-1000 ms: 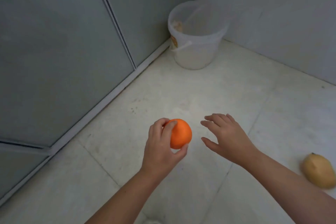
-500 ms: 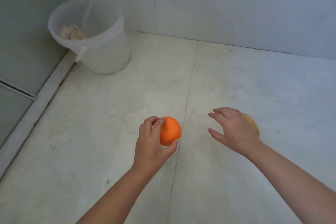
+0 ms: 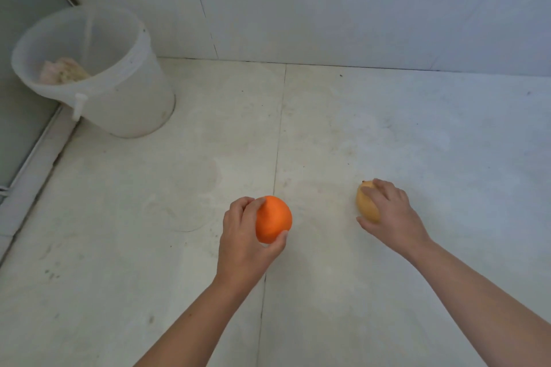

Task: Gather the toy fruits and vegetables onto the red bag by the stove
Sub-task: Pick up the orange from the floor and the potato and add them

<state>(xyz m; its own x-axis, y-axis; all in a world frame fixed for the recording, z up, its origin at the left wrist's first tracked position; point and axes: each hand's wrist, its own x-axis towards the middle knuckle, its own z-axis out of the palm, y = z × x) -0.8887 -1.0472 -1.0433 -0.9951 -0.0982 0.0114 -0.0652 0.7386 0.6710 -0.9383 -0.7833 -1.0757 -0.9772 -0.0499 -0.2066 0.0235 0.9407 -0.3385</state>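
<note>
Early going, I'd judge: no red bag or stove is in sight, so both fruits are yet to be carried there. The left hand holds a smooth, bright orange in curled fingers. At its 3 o'clock the right hand curls over a dull yellow fruit lying on the floor. A bucket stands at 10 o'clock.

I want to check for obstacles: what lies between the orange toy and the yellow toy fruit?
In the head view, only bare floor lies between the orange toy and the yellow toy fruit.
</note>
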